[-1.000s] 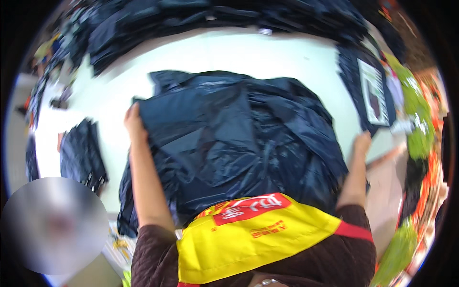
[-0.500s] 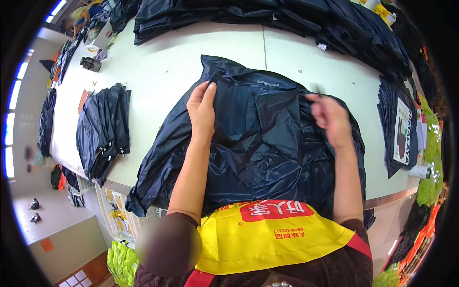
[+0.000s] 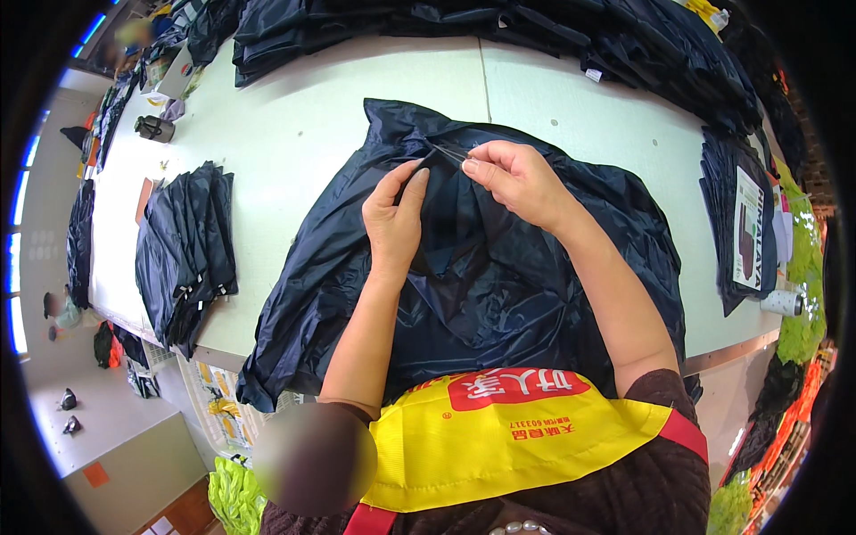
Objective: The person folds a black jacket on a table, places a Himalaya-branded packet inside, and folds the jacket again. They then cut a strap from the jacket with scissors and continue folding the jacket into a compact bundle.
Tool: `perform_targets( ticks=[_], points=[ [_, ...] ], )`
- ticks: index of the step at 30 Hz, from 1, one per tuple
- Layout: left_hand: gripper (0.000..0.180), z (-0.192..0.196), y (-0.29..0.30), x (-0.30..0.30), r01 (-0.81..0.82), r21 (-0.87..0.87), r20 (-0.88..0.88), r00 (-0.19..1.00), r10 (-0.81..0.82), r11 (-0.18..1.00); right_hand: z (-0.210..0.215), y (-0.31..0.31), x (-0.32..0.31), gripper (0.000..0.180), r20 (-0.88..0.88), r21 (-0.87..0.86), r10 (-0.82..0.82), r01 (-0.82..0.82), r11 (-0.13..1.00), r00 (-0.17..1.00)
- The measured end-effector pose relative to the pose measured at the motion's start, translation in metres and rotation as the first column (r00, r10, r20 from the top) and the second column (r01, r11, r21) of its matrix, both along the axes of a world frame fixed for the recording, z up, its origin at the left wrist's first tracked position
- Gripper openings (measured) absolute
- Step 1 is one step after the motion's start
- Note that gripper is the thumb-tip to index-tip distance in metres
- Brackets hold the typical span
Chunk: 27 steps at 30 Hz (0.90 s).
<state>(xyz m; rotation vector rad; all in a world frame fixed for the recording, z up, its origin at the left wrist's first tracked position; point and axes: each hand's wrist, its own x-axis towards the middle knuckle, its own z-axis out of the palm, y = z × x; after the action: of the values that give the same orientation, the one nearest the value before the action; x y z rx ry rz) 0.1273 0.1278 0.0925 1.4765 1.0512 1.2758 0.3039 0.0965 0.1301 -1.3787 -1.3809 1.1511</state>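
Observation:
A dark navy jacket [image 3: 499, 276] of shiny fabric lies spread on the table in front of me, its collar end away from me. With my left hand [image 3: 393, 218] I pinch an edge of the cloth near the collar between thumb and fingertips. My right hand [image 3: 522, 183] is closed round small thread snips [image 3: 453, 153], whose thin metal points face left, close to the pinched edge. Most of the snips is hidden inside the fingers. Whether the points touch the fabric I cannot tell.
Dark garments lie in a long pile [image 3: 499, 40] along the far side. A smaller garment stack [image 3: 187, 254] is at left, another stack [image 3: 716, 209] with a printed bag [image 3: 747, 230] at right. A dark flask [image 3: 155, 128] stands far left, a white cylinder [image 3: 781, 302] at the right edge of the table [image 3: 303, 134].
My right hand has moved left from the jacket's right side, bringing the snips beside my left hand. The left hand has shifted slightly right and down, still pinching the fabric.

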Motion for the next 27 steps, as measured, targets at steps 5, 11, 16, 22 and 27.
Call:
perform_targets(
  ticks=[5, 11, 16, 22, 27],
  points=[
    [0.016, -0.003, 0.0, 0.001, 0.021, 0.043, -0.053, 0.998, -0.018, 0.999, 0.004, 0.002, 0.0, 0.023, -0.09, -0.099, 0.009, -0.018, 0.995, 0.996],
    [0.017, -0.008, 0.007, -0.013, -0.121, 0.06, -0.158, 0.979, 0.129, 0.991, -0.002, -0.029, 0.023, 0.026, -0.081, -0.06, -0.23, 0.226, 0.972, 0.97],
    [0.033, -0.049, 0.045, -0.077, -0.298, -0.534, -0.052, 0.946, 0.32, 0.791, -0.042, -0.087, 0.035, 0.026, 0.245, 0.046, -0.248, 0.244, 0.969, 0.937],
    [0.035, -0.06, 0.02, -0.12, 0.301, -0.639, 0.463, 0.886, 0.041, 0.708, -0.073, -0.127, 0.037, 0.027, 0.332, 0.156, -0.522, 0.5, 0.852, 0.786],
    [0.026, -0.066, 0.0, -0.103, 0.015, -0.695, 0.038, 0.999, 0.016, 0.719, -0.075, -0.163, 0.175, 0.036, 0.599, 0.329, -0.756, 0.78, 0.533, 0.264]
  ],
)
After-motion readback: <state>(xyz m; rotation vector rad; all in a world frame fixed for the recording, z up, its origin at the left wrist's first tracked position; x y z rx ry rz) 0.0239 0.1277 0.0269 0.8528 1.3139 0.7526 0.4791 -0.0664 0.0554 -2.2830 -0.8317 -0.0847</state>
